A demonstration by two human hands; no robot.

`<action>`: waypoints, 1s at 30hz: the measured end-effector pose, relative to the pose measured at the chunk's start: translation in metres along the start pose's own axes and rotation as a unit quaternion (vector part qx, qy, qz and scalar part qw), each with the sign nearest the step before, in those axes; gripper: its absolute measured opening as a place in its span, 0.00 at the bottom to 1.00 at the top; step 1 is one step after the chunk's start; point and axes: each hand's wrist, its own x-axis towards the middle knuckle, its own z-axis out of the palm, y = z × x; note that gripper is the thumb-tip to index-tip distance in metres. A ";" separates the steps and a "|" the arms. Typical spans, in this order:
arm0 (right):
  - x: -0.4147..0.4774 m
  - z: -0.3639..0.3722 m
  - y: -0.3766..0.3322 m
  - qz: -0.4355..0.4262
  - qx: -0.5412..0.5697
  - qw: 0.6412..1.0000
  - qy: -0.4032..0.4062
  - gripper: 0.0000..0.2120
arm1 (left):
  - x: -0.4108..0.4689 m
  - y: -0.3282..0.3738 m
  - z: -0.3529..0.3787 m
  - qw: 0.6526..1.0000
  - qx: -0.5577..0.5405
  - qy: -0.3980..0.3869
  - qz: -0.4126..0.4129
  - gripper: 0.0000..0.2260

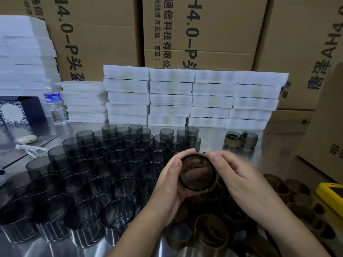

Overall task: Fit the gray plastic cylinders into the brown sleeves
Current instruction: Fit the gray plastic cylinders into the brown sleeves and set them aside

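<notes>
Both hands hold one gray translucent cylinder (197, 173) at centre, its open mouth facing me, with a brown sleeve (213, 184) around its far part. My left hand (169, 184) grips its left side, thumb on the rim. My right hand (239, 175) grips the right side, thumb at the top edge. Several gray cylinders (104, 167) stand upright in rows on the metal table to the left. Loose brown sleeves (211, 230) lie in a pile at lower right. Two sleeved cylinders (241, 139) stand at the back right.
Stacks of white foam trays (191, 97) line the back of the metal table (267, 160), with cardboard boxes (213, 32) behind. A water bottle (55, 104) stands at back left. A yellow device (332, 195) lies at the right edge.
</notes>
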 end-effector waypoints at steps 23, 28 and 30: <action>0.000 0.012 0.007 -0.019 0.011 0.998 0.060 0.18 | 0.001 0.003 0.006 0.994 0.092 0.062 0.025 0.23; 0.001 0.011 0.007 -0.017 0.011 0.999 0.050 0.19 | 0.000 0.004 0.008 0.993 0.096 0.062 0.035 0.20; 0.001 0.011 0.007 -0.015 0.013 0.999 0.046 0.18 | 0.000 0.004 0.008 0.993 0.092 0.064 0.038 0.20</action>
